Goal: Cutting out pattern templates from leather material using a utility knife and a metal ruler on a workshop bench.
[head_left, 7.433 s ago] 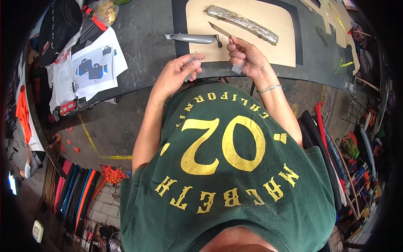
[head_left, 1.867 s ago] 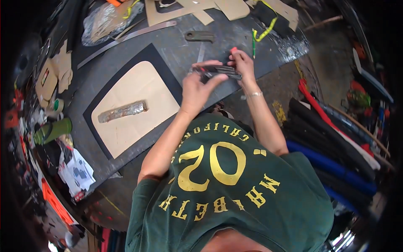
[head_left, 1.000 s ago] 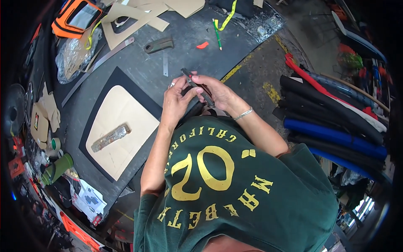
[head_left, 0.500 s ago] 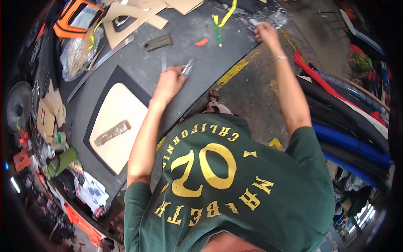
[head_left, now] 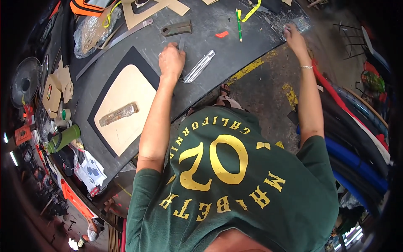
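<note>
My left hand (head_left: 171, 63) rests on the dark tabletop, its fingers closed around the end of a thin grey metal strip (head_left: 181, 43). Beside it lies a silver utility knife (head_left: 200, 66), apart from the fingers. At the table's far right corner, my right hand (head_left: 296, 38) is pinched beside crumpled clear plastic (head_left: 301, 24); what it holds is too small to make out. Left of my left forearm, a pale wooden-coloured template (head_left: 128, 90) lies on a black sheet (head_left: 135, 60), with a tape-wrapped bar (head_left: 119, 114) on top.
Beyond my hands are a dark metal bracket (head_left: 176, 28), a red piece (head_left: 222, 34), a green pencil (head_left: 239, 27) and a yellow tape measure (head_left: 251, 12). A long steel ruler (head_left: 113, 44) lies farther left. Rolls of material (head_left: 348, 113) stand at right, past the table edge (head_left: 239, 75).
The utility knife, at my left fingers before, now lies on the table, and that hand has closed on the metal strip. My right hand stays at the corner. The view has shifted.
</note>
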Demonstrator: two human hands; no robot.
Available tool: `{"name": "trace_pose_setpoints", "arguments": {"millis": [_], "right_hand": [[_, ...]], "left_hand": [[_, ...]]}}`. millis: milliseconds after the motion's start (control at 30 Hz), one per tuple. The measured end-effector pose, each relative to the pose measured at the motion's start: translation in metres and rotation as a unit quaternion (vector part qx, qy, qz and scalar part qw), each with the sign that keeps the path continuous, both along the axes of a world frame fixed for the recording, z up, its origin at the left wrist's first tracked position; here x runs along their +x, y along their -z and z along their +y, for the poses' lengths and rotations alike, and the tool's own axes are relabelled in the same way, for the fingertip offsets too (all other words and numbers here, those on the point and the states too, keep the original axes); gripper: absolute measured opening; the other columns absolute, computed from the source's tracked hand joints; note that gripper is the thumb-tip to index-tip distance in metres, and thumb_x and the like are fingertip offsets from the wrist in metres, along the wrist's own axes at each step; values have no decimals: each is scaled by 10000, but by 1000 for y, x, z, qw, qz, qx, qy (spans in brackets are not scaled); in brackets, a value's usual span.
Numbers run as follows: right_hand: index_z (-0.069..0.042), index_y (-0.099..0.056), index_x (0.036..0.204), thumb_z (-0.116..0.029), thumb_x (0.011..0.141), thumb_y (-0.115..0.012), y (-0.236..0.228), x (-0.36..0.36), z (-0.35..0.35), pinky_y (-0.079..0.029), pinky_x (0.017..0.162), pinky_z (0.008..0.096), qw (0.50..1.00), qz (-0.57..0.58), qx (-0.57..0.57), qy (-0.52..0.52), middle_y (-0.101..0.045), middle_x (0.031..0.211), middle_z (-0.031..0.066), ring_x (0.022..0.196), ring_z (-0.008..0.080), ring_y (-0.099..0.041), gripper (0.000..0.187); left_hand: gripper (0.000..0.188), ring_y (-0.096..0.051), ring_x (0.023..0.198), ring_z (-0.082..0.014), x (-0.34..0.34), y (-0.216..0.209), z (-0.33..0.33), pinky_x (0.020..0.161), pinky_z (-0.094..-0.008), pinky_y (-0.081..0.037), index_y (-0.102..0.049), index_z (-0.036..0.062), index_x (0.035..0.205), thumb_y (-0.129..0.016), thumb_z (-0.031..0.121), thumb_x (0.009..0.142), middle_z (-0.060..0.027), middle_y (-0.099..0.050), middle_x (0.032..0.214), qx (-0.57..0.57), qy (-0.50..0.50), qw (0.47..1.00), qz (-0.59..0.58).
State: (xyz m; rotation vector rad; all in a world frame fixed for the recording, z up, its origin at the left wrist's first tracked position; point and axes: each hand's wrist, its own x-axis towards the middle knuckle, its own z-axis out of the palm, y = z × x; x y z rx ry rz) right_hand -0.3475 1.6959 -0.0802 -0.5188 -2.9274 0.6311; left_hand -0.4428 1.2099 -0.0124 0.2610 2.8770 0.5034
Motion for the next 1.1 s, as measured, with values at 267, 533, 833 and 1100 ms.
{"name": "trace_pose_setpoints", "arguments": {"millis": [267,533,833,1100], "right_hand": [[-44,-636,1265,-167,1037,-594,-58,19,-146,-520,754,245,904,27,-423,60,-718,1070,33,803,102,-638,262],[-42,-763,1132,-126,916,-785,-72,38,-261,-577,750,258,837,54,-545,2,-714,1001,33,853,121,-689,233],[57,-724,1083,-97,917,-784,-59,39,-314,-598,669,253,745,36,-661,86,-761,929,94,786,108,-711,235],[78,-690,1131,-46,929,-763,-71,33,-316,-615,719,270,731,20,-676,91,-748,966,117,822,151,-727,249]], "left_hand": [[418,-713,1024,-333,-8,-14,3,926,-428,-545,-718,31,1175,-782,173,787,-155,-748,1058,-2,-5,999,-41],[329,-736,943,-227,-4,-38,13,814,-333,-550,-737,27,1105,-780,195,825,-85,-771,997,28,-24,992,-123],[136,-593,771,-21,21,-35,22,658,-176,-490,-700,143,1078,-737,228,978,87,-655,904,521,-207,714,-419],[108,-591,800,-33,33,-20,23,707,-197,-506,-717,168,1072,-738,220,979,97,-678,921,561,-238,698,-377]]}}
